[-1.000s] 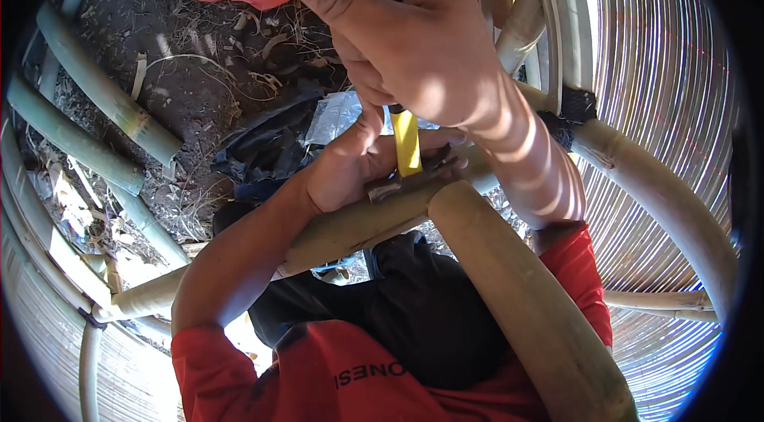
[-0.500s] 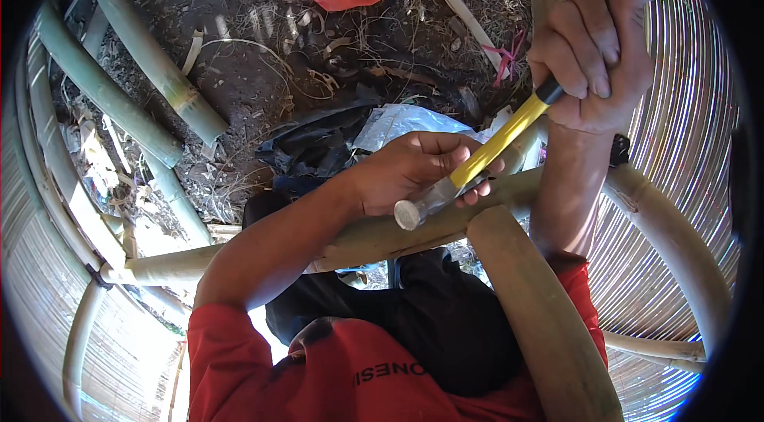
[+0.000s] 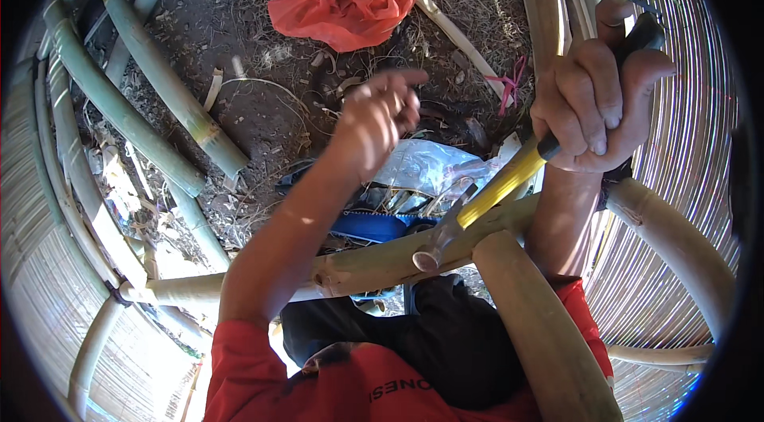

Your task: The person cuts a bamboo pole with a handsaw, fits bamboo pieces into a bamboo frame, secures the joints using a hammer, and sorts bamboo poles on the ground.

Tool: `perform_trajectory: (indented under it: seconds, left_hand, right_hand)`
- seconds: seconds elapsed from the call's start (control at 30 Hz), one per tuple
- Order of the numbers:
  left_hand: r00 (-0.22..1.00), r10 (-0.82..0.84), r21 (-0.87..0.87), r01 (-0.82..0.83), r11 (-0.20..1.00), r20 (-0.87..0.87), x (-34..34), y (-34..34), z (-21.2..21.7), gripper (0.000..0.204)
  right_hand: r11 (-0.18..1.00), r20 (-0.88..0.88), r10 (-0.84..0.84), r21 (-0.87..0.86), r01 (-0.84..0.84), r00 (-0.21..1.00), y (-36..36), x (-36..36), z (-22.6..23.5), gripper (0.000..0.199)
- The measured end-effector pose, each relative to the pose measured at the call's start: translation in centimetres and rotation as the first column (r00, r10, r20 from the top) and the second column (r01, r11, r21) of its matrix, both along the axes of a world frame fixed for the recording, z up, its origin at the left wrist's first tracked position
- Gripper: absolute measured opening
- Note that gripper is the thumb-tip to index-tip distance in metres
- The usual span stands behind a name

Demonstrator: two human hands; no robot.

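Against the bamboo pole (image 3: 374, 264), right hand (image 3: 597, 95) presses hammer (image 3: 477, 207); left hand (image 3: 378, 123) lifted clear.

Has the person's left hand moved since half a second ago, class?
Yes. The left hand has lifted off the horizontal bamboo pole, where it rested beside the steel head of the yellow-handled hammer, and now hangs open above it.

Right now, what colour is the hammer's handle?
Yellow shaft with a black grip on the hammer, held in the right hand; the head view shows it.

Open ground upper centre around orange bag (image 3: 344, 1); bamboo poles (image 3: 151, 95) block left, woven wall (image 3: 684, 143) blocks right.
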State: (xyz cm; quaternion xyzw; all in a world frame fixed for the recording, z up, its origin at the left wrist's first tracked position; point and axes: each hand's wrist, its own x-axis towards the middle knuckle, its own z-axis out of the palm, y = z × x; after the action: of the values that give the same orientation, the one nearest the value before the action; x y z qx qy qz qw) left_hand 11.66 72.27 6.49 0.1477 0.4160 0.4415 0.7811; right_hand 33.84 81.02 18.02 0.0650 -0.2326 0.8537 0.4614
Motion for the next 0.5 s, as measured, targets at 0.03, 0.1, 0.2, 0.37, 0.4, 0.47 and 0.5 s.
perform_trajectory:
  seconds: [0.03, 0.1, 0.2, 0.37, 0.4, 0.47, 0.5]
  left_hand:
    - [0.992, 0.081, 0.001, -0.082, 0.997, -0.092, -1.6, 2.7, -1.1, 0.028]
    - [0.975, 0.149, 0.021, -0.147, 0.989, -0.163, -2.6, 6.8, -2.1, 0.033]
    - [0.917, 0.230, 0.003, -0.243, 0.970, -0.326, -5.5, 8.6, -1.1, 0.044]
    - [0.884, -0.077, 0.085, 0.130, 0.988, -0.460, -3.7, 3.7, 2.0, 0.061]
    - [0.842, -0.262, 0.036, 0.315, 0.948, -0.471, -2.9, 2.0, 3.9, 0.069]
    - [0.909, -0.338, 0.081, 0.366, 0.927, -0.242, -1.2, -1.1, 6.6, 0.091]
    - [0.852, -0.448, 0.099, 0.488, 0.867, -0.272, -0.7, -2.1, 7.6, 0.108]
  right_hand:
    - [0.998, 0.031, -0.057, -0.023, 0.058, 0.998, -0.5, -0.5, 0.1, 0.061]
    - [0.991, 0.079, -0.130, -0.029, 0.133, 0.988, -1.1, -0.2, 0.6, 0.062]
    - [0.993, 0.033, -0.100, -0.059, 0.102, 0.994, -1.1, -0.6, 0.3, 0.062]
    - [0.989, 0.179, -0.140, -0.029, 0.148, 0.974, -0.7, 1.7, 0.3, 0.057]
    - [0.990, 0.246, -0.140, 0.007, 0.142, 0.959, -0.6, 1.9, 1.1, 0.049]
    - [0.983, 0.251, 0.004, 0.177, -0.051, 0.968, 1.0, 3.0, 0.0, 0.031]
    - [0.993, 0.193, -0.079, -0.066, 0.094, 0.978, -0.6, -0.1, 0.2, 0.054]
